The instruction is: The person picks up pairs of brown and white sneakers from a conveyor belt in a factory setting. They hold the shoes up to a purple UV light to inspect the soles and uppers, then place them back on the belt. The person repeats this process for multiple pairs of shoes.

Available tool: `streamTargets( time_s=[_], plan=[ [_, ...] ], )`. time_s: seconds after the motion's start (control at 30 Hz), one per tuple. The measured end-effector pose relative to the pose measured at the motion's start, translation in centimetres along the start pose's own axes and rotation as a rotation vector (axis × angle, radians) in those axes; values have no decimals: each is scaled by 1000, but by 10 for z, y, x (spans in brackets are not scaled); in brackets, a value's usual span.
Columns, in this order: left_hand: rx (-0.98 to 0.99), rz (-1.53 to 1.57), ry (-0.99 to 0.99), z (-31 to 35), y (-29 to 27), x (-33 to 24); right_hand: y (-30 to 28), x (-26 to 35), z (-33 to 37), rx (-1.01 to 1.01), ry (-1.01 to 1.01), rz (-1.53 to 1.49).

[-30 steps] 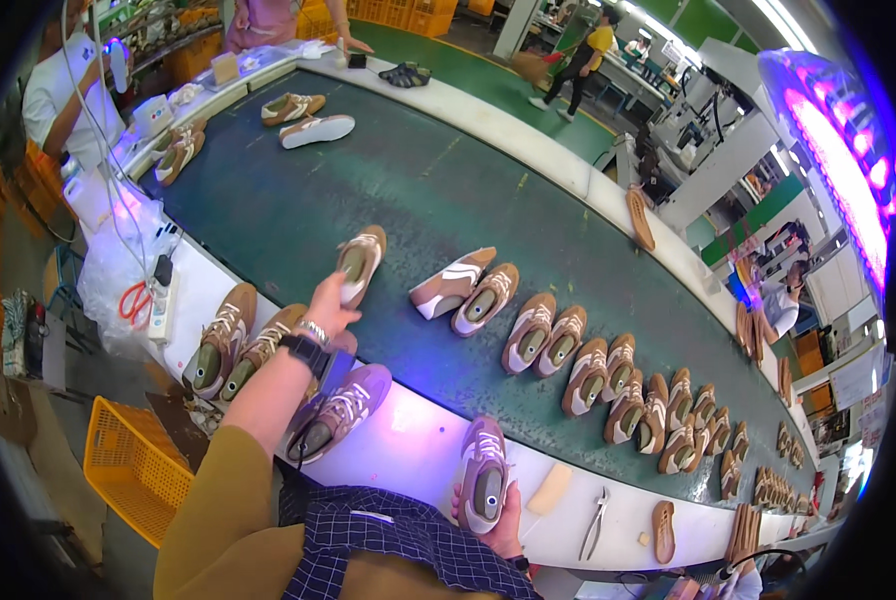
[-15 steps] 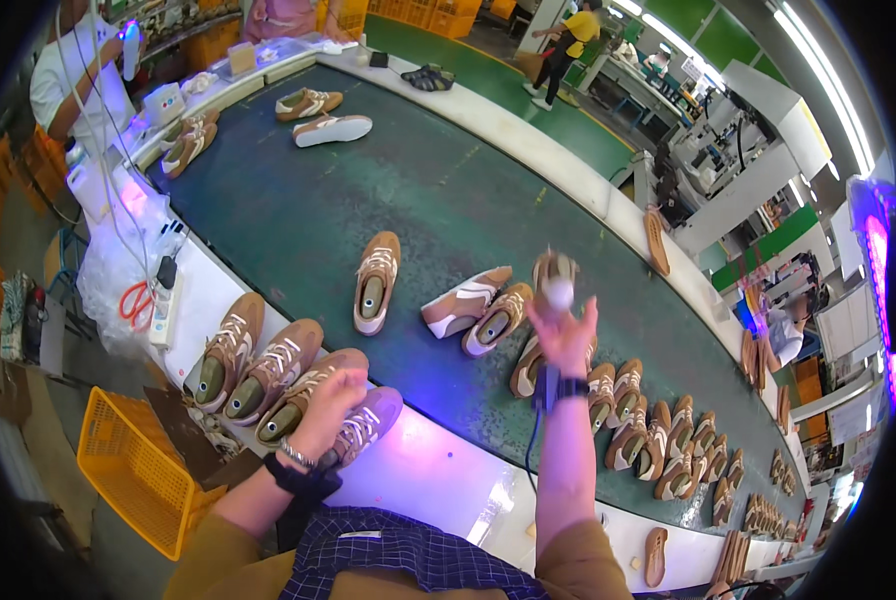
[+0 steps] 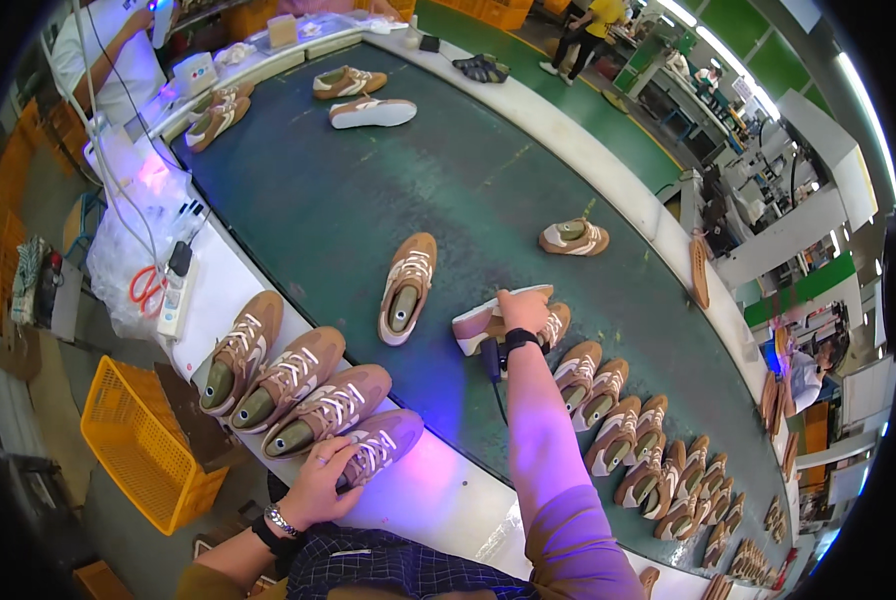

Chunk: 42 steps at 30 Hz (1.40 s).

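My left hand is closed round the heel end of a brown sneaker with white laces, the nearest of several in a row on the white ledge. Purple light falls on that sneaker. Out over the green belt, my right hand grips another brown sneaker, tipped so its pale sole side shows. Its fingers partly hide a sneaker just behind. Farther off lies a lone sneaker, and one more sneaker stands left of my right hand.
Several sneakers line the green belt toward the right. A power strip and red scissors lie at the ledge's left, above a yellow crate. A person works at the far left; dark sandals sit on the far ledge.
The sneaker blurred above my right hand now lies farther out on the belt. My right hand has come down onto another sneaker. My left hand stays at the nearest ledge sneaker, lower toward its heel.
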<state>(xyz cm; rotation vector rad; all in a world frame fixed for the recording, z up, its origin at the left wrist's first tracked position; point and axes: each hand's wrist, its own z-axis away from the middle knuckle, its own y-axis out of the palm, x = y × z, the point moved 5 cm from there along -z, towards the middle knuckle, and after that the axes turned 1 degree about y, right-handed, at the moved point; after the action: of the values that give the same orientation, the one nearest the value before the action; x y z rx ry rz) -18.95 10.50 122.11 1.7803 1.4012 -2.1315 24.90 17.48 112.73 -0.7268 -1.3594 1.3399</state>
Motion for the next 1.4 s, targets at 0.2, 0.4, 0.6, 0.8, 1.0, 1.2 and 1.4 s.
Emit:
streamTargets(
  time_s=[0.2, 0.4, 0.6, 0.8, 1.0, 1.2, 1.4],
  plan=[
    [-30, 52, -7, -3, 4, 6, -3, 12, 22, -65, -83, 25],
    [-92, 27, -13, -12, -1, -6, 0, 21, 56, 31, -94, -219],
    [-153, -10, 13, -10, 2, -6, 9, 10, 46, 104, -7, -334],
    [-159, -17, 38, -6, 6, 0, -23, 1, 77, 611, -197, -985],
    [25, -38, -136, 3, 19, 11, -111, -73, 204, 360, -700, -368],
    [183, -117, -208, 7, 33, 12, -92, -175, 312, 216, -582, -165],
    [104, -30, -228, 16, 40, 11, -76, -220, 346, 299, -249, -523]
  ],
)
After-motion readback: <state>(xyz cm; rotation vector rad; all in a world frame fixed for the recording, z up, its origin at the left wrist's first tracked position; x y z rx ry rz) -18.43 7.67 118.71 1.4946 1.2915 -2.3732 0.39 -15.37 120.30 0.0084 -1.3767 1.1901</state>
